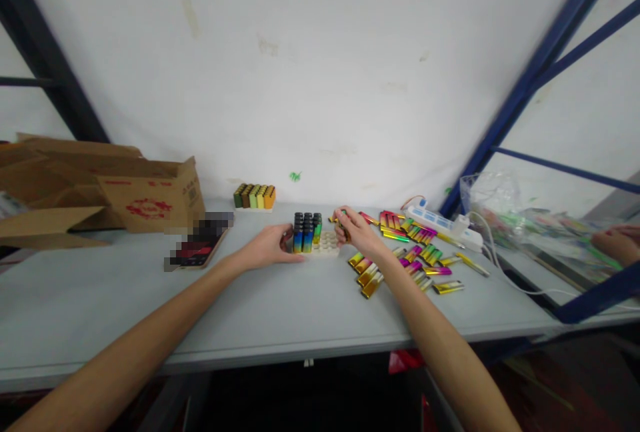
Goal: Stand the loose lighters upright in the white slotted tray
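A white holed tray [327, 245] stands on the table, with several upright lighters [303, 235] in blue, gold and green with dark tops filling its left part. My left hand [273, 244] is curled around the tray's left end, thumb along the front. Something dark shows inside its grip, too shaded to name. Above the tray's right end, the fingers of my right hand [354, 229] are closed on a small gold-tinted lighter, mostly hidden by them. To its right, many shiny lighters [370, 279] in gold, pink, purple and green lie loose.
At the back stands another filled tray of lighters [255, 197]. A partly blurred phone [205, 239] and open cardboard boxes [155, 199] are on the left. A white power strip [440, 222] with cables lies right, near a blue rack post [500, 112]. Another person's hand [617, 243] shows far right.
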Demonstrator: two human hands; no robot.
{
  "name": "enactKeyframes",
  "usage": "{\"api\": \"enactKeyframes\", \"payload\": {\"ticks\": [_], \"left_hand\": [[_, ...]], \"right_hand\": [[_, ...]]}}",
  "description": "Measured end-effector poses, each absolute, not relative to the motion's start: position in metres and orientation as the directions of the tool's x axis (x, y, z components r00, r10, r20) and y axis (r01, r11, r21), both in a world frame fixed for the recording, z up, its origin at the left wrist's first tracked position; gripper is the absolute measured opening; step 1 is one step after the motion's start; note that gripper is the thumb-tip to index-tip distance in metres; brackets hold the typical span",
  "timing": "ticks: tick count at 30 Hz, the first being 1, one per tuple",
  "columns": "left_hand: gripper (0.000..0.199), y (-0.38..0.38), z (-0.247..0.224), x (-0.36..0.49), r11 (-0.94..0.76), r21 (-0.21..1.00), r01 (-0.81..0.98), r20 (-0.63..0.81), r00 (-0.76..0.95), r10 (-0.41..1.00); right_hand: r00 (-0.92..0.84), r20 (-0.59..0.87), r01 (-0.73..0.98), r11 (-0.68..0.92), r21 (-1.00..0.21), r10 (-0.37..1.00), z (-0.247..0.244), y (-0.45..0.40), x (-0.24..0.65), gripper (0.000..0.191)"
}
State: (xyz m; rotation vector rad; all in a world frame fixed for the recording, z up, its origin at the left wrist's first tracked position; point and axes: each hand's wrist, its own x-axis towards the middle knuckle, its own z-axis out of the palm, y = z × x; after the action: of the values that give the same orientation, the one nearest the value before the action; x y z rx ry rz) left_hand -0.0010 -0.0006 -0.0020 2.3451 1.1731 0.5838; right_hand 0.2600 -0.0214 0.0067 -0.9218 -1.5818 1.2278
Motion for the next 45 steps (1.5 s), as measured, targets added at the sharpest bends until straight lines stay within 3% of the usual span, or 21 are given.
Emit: {"api": "enactKeyframes", "payload": {"ticks": [4,8,13,20,24,31,35,40,45], "left_hand": [[0.055,0.000,-0.004,-0.001,-0.544,0.558,0.627,0.176,0.551,0.816],[0.056,0.003,-0.006,-0.002,-0.554,0.554,0.621,0.183,0.558,0.809],[0.055,0.002,-0.006,-0.002,-0.546,0.541,0.640,0.179,0.546,0.818],[0.052,0.000,-0.003,0.000,-0.539,0.533,0.652,0.177,0.537,0.825],[0.056,0.001,-0.004,-0.001,-0.534,0.544,0.647,0.169,0.539,0.825],[0.057,0.000,-0.003,0.000,-0.541,0.541,0.644,0.170,0.546,0.820],[0.058,0.000,-0.004,-0.001,-0.543,0.551,0.634,0.166,0.554,0.816],[0.055,0.001,-0.005,-0.002,-0.553,0.543,0.632,0.183,0.554,0.812],[0.059,0.002,-0.006,-0.002,-0.554,0.543,0.631,0.181,0.557,0.811]], "right_hand": [[-0.216,0.206,0.141,0.239,-0.961,0.954,0.006,-0.020,0.254,0.045],[-0.030,0.307,0.368,0.296,-0.882,0.951,0.004,-0.015,0.255,0.050],[0.039,0.419,0.537,0.334,-0.775,0.907,0.000,-0.011,0.256,0.039],[-0.036,0.400,0.535,0.356,-0.766,0.916,-0.006,-0.010,0.250,0.033],[-0.053,0.420,0.512,0.386,-0.767,0.906,-0.006,-0.013,0.248,0.040],[-0.181,0.431,0.261,0.466,-0.845,0.884,-0.004,-0.020,0.244,0.035],[-0.182,0.518,0.358,0.547,-0.757,0.836,-0.002,-0.021,0.244,0.039],[-0.251,0.476,0.363,0.538,-0.761,0.843,-0.001,-0.024,0.245,0.038],[-0.319,0.548,0.513,0.627,-0.586,0.773,0.000,-0.024,0.248,0.031]]}}
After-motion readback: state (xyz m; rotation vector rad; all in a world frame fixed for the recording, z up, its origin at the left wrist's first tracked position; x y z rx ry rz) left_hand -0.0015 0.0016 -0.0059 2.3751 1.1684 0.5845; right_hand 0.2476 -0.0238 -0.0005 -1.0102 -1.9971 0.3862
